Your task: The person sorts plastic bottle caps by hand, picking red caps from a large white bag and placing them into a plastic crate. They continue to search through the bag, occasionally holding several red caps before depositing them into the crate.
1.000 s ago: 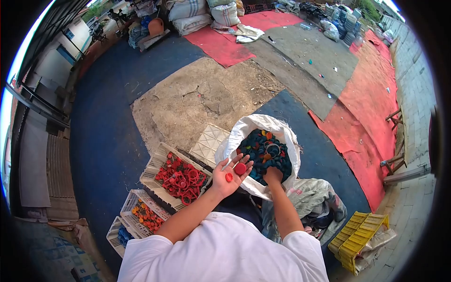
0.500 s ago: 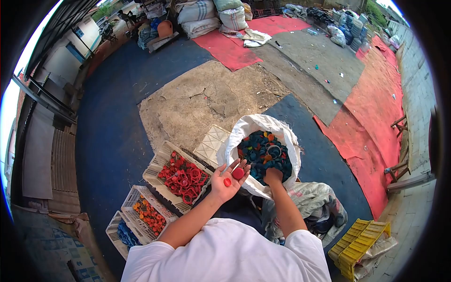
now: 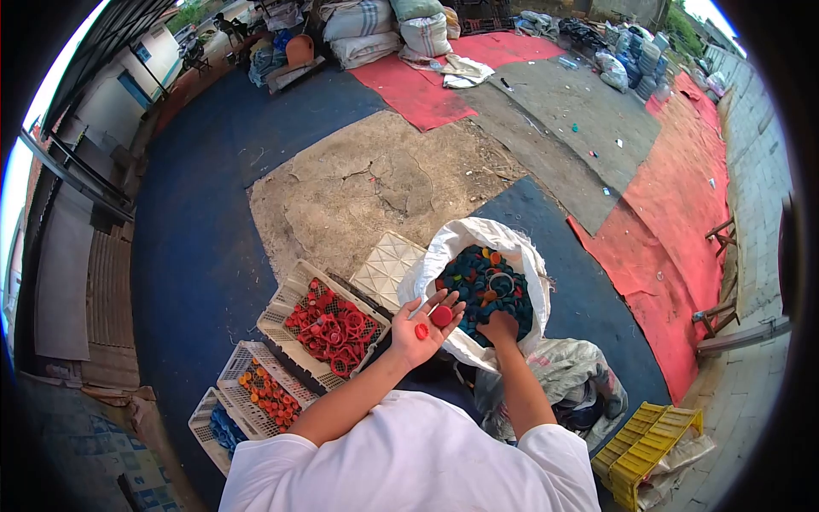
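Note:
My left hand [image 3: 420, 334] is palm up beside the sack's near left rim, fingers apart, with a dark red cap [image 3: 441, 316] and a smaller red cap [image 3: 421, 331] resting on it. My right hand [image 3: 498, 328] reaches into the white sack [image 3: 435, 247], among mostly dark green caps [image 3: 471, 273] with some orange and red ones. Its fingertips are hidden among the caps, so what they hold cannot be made out. Left of my left hand, a white crate [image 3: 281, 317] holds red caps and rings [image 3: 333, 331].
A crate of orange caps [image 3: 271, 396] and a crate of blue caps [image 3: 225, 427] stand lower left. A pale lattice panel [image 3: 388, 266] lies beyond the red caps. Right of me are a crumpled sack [image 3: 559, 363] and a yellow crate [image 3: 636, 439]. Filled sacks [image 3: 363, 38] are stacked far ahead.
My left hand has shifted slightly right, still bearing both red caps. My right hand remains in the sack, its wrist slightly lower. The view has moved a little.

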{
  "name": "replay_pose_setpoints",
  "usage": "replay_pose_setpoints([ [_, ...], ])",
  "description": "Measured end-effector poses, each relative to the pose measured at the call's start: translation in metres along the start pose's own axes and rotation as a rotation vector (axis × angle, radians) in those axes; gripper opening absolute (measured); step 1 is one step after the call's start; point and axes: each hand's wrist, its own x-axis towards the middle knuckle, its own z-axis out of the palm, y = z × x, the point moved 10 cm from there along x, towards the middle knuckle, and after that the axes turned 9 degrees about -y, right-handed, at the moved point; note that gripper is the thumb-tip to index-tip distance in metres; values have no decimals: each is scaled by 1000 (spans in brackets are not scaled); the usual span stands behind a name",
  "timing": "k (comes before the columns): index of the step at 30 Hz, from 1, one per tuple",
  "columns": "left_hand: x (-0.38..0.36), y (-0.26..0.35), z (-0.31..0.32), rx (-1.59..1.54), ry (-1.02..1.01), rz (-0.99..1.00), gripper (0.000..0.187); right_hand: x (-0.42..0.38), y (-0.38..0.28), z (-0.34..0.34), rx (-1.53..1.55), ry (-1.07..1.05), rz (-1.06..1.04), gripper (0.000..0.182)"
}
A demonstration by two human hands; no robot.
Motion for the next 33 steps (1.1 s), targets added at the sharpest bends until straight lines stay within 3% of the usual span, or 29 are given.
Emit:
replay_pose_setpoints([
  [6,17,8,16,7,-92,-46,57,-30,17,-35,532,189,115,45],
  [10,32,8,27,-10,-117,-76,58,-62,-3,-53,1351,304,-166,24],
  [13,42,3,31,-36,-124,-119,58,-107,-34,-97,1556,323,-269,21],
  [19,51,-14,24,-150,-100,-216,57,-139,-60,-126,1567,558,-393,19],
  [26,49,-23,15,-167,-112,-230,57,-160,-109,-139,863,678,-522,31],
  [33,35,-1,0,-224,-44,-177,51,-166,-93,-110,1113,626,-415,21],
])
